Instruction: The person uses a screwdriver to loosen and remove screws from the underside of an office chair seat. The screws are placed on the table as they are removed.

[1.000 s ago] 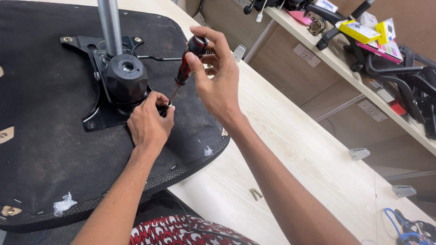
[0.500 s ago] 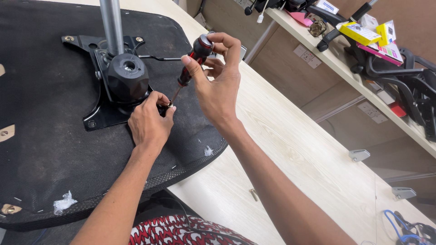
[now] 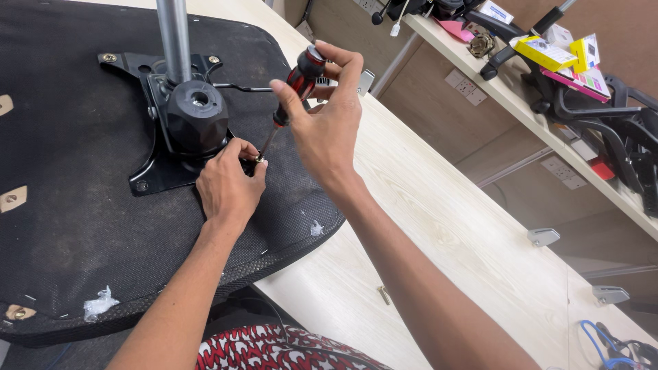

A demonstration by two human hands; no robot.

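An upturned black chair seat lies on a pale wooden table. A black metal mounting plate with a black hub and a grey steel tube is fixed to it. My right hand grips a red and black screwdriver, tilted, its tip on a screw at the plate's near right corner. My left hand pinches that screw at the tip and rests on the seat fabric.
A small screw lies loose on the table near its front. A shelf at the right carries black chair parts and coloured boxes. Grey brackets stick out below it. Blue cable lies at the lower right.
My right fingers have shifted around the screwdriver handle, turning it, and the handle sits slightly higher. My left hand stays at the screw.
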